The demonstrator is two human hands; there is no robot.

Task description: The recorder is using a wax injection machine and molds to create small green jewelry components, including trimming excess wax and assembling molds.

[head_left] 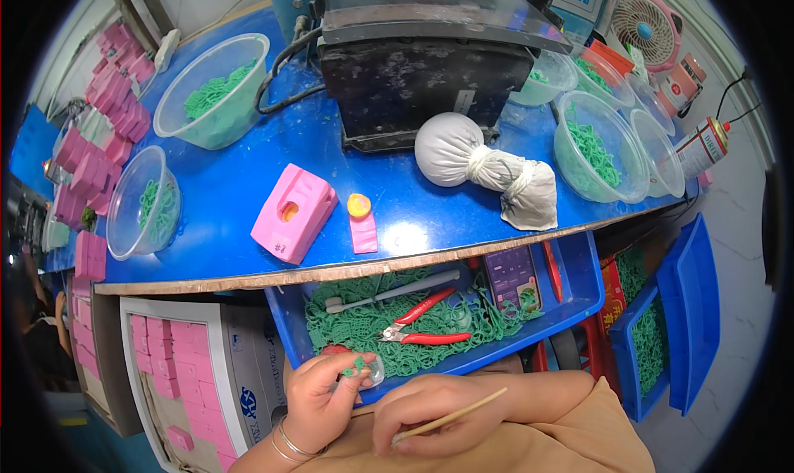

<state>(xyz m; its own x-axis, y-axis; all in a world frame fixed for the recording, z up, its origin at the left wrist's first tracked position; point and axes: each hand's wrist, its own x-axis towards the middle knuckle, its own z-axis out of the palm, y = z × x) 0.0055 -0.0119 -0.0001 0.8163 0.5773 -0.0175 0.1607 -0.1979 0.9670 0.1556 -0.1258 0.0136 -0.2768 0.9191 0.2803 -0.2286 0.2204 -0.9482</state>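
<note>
My left hand (318,397) pinches a small green piece (358,365) between thumb and fingers, over the near edge of a blue tray (571,303). A small clear object (376,372) shows beside those fingertips; its kind cannot be made out. Just to the right, my right hand (438,411) is closed around a thin wooden stick (459,411), which slants up to the right; its lower end is hidden. In the tray, green link-like pieces (356,328) lie under red-handled nippers (422,328), a grey toothbrush (397,289) and a phone (513,279).
On the blue table (207,246) stand a pink mould block (295,212), a tied white cloth pouch (488,167) and a dark machine (422,84). Clear bowls of green pieces flank it, including one bowl (600,150) at right. Pink blocks (178,349) fill a box at left.
</note>
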